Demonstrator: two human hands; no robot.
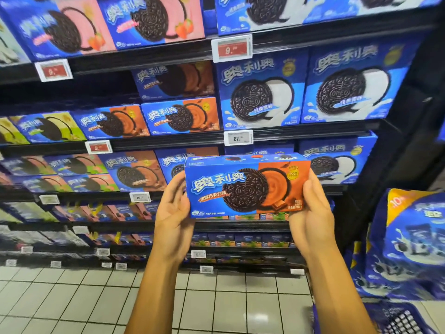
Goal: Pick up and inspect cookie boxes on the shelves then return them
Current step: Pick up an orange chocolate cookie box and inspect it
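A blue and orange chocolate cookie box [246,188] is held upright in front of the shelves, its front face toward me. My left hand [173,209] grips its left end, fingers curled behind the box. My right hand [311,212] grips the right end, thumb on the front edge. The box hangs in the air in front of the third shelf down, apart from the stacked boxes. Matching chocolate boxes [137,173] stand on that shelf just left of the held box.
Black shelves [168,141] carry several rows of blue cookie boxes with price tags [238,138] on the rails. Large white-cream boxes [261,92] fill the upper right. A blue promotional display [409,244] stands at the right. White tiled floor [72,297] lies below.
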